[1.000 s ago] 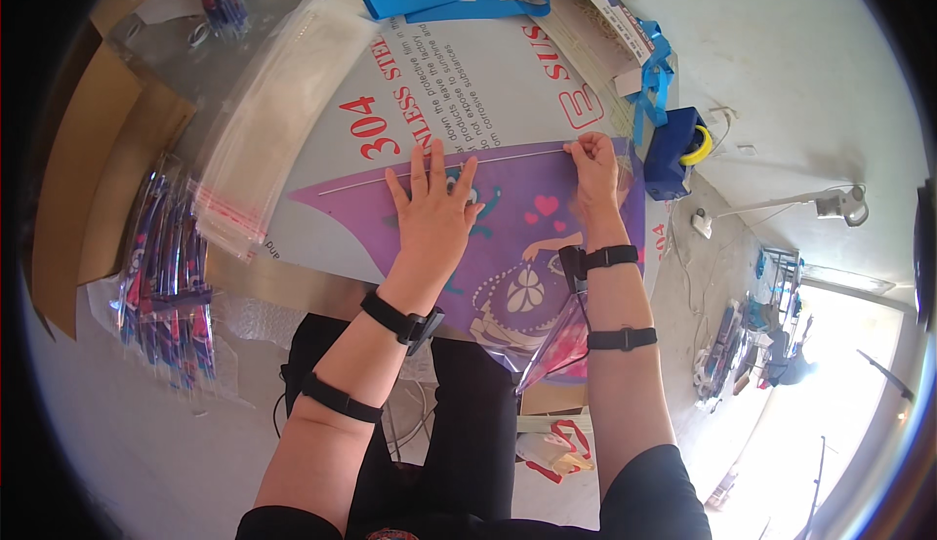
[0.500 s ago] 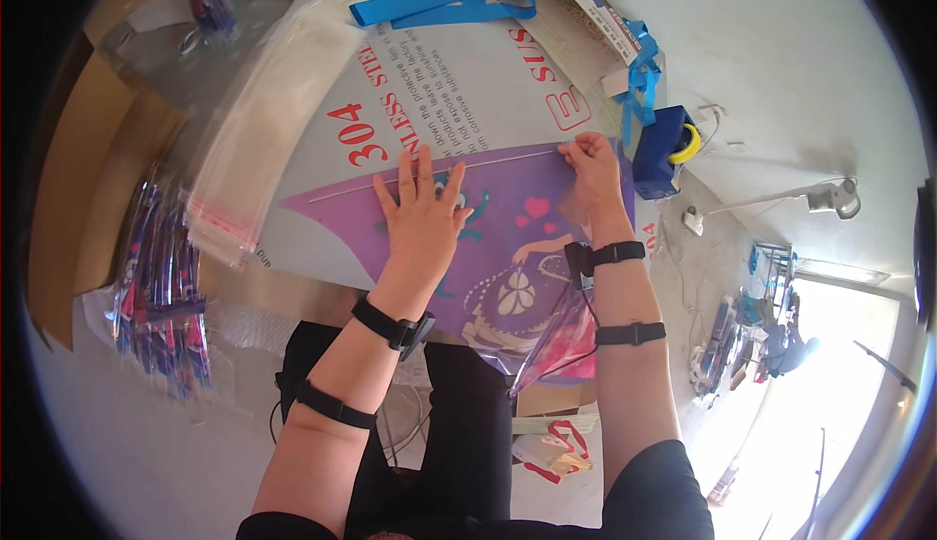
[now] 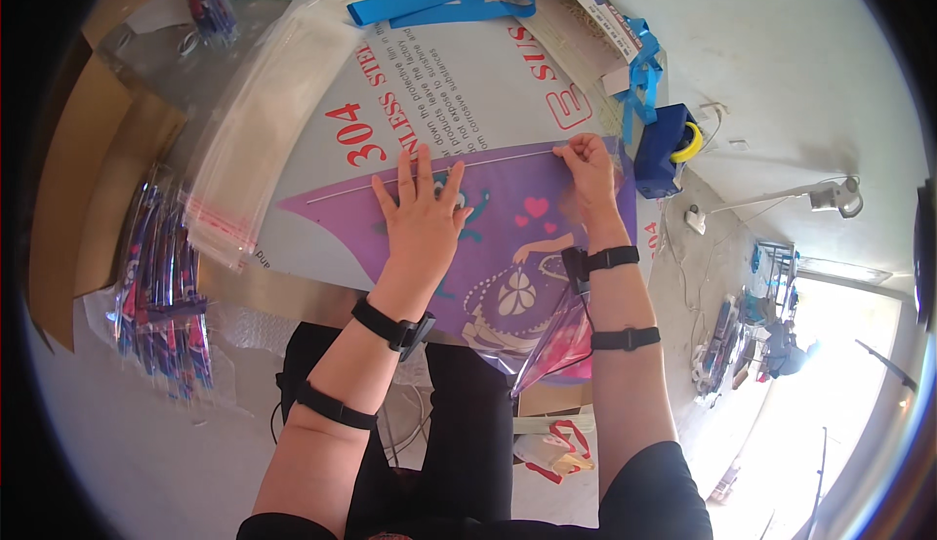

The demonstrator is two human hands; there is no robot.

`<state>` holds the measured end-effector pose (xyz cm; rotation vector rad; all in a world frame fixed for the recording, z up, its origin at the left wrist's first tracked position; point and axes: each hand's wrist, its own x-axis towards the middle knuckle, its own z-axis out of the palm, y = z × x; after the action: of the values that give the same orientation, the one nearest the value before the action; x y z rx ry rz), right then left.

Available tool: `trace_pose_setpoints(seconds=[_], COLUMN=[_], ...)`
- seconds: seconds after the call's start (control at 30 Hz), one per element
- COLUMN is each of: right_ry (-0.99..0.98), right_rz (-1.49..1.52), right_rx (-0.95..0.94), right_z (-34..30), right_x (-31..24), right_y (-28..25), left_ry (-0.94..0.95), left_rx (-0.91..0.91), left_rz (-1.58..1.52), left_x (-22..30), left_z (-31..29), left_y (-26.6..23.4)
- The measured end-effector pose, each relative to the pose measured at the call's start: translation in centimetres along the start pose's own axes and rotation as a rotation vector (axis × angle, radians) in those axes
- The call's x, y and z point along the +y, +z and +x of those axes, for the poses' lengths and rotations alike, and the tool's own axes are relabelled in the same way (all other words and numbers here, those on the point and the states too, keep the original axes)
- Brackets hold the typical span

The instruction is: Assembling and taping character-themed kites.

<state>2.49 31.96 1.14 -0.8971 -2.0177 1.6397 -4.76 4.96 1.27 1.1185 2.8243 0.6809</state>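
A purple printed sheet [image 3: 390, 247], pointed at its left end like a kite sail, lies on the table and hangs over the near edge. It carries pink hearts and a cartoon figure in a gown. Along its far edge runs a thin white rod [image 3: 342, 190]. My left hand [image 3: 422, 218] presses flat on the sheet with fingers spread, the fingertips reaching across the rod. At the rod's right end, my right hand [image 3: 590, 174] is closed in a pinch on it. The fingers partly hide that end.
Clear plastic bags [image 3: 278, 101] are stacked along the table's left side. Blue strap [image 3: 420, 5] and an open box [image 3: 576, 33] lie at the back. A blue tape dispenser [image 3: 659, 155] stands at the right edge. Wrapped bundles [image 3: 166, 296] sit beside a cardboard box [image 3: 93, 179] at left.
My right hand has slid very slightly left along the rod. My left hand and the sheet look unmoved.
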Motion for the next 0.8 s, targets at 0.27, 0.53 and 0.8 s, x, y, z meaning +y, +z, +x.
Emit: trace_pose_setpoints(seconds=[0.27, 0.53, 0.8], right_ry=[-0.031, 0.162, 0.219], right_rz=[-0.056, -0.158, -0.153], right_rx=[-0.007, -0.029, 0.029], right_z=[0.2, 1.2, 0.6], right_x=[0.1, -1.5, -1.8], right_y=[-0.3, -1.2, 0.3], left_ry=[-0.003, -0.004, 0.001], left_rx=[0.005, -0.011, -0.03], left_rz=[-0.028, 0.001, 0.011], left_x=[0.2, 0.1, 0.2], left_z=[0.1, 0.1, 0.2], left_y=[-0.2, -0.2, -0.2])
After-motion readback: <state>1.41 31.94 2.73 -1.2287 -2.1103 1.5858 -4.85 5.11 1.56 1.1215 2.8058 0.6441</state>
